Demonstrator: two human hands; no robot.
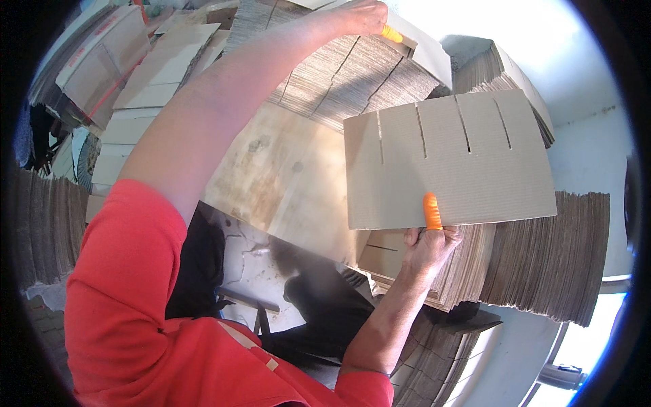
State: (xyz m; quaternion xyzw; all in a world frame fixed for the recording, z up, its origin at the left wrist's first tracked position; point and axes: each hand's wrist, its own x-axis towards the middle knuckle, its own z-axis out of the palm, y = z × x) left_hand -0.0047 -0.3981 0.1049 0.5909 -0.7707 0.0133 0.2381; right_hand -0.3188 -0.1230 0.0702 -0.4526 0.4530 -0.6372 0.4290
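My right hand (434,245) grips the lower edge of a slotted cardboard divider sheet (447,163), an orange finger cover (432,210) lying across its face. The sheet is tilted up toward me, its several narrow slits running down from the far edge. At the far end of the table my left hand (363,18) is closed, with another orange finger cover (391,34) pointing at a cardboard piece (430,57) on the stacks. What its curled fingers hold is hidden. Below that hand stand tightly packed cardboard stacks (352,78).
A stained wooden tabletop (264,169) lies between my arms. Cardboard stacks (549,258) stand at the right, with more bundles (502,74) behind the sheet and another stack (47,230) at the left edge. Flat cardboard pieces (156,74) and a clear plastic-wrapped box (102,61) are at the far left.
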